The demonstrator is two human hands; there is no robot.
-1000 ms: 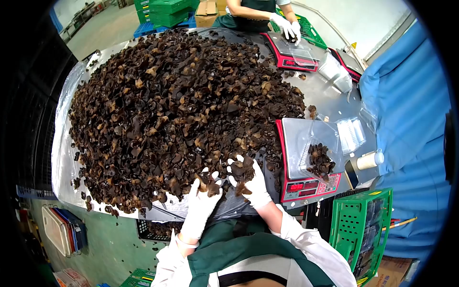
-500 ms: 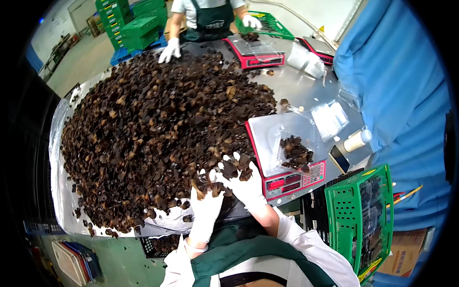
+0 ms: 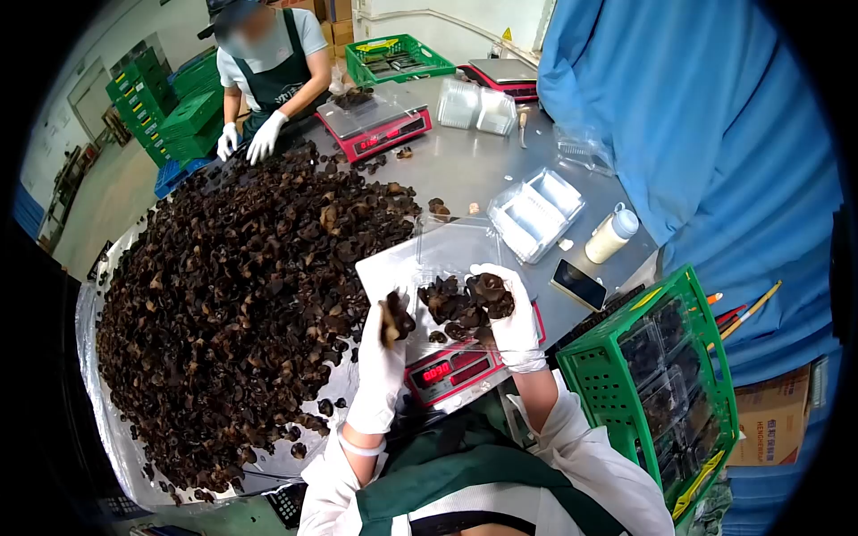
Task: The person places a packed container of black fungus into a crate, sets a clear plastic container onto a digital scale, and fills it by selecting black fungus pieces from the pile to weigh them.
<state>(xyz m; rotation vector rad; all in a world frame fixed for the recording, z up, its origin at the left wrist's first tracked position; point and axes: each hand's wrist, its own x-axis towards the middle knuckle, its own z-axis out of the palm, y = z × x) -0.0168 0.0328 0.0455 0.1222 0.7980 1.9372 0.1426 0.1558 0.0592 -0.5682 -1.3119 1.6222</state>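
Observation:
Both my hands wear white gloves and are over the near scale (image 3: 492, 367). On its plate lies an opened clear plastic box (image 3: 458, 243) with dark wood ear mushrooms (image 3: 454, 306) in it. My left hand (image 3: 380, 353), at the left edge of the scale, is closed around a few wood ear mushrooms (image 3: 394, 322). On the right, my right hand (image 3: 516, 323) grips more wood ear mushrooms (image 3: 491, 296) above the box's right side. Its fingertips are partly hidden behind them. A large pile of wood ear mushrooms (image 3: 241, 304) covers the table to the left.
Stacked clear boxes (image 3: 536, 214), a bottle (image 3: 612, 234) and a phone (image 3: 578, 284) lie right of the scale. A green crate (image 3: 601, 393) of filled boxes stands at the near right. Across the table, a co-worker's gloved hands (image 3: 265, 138) touch the pile beside another red scale (image 3: 384, 137).
My hands have moved right from the pile's edge to the scale, carrying wood ear mushrooms. The view has turned rightward. The co-worker's hands have come together at the pile.

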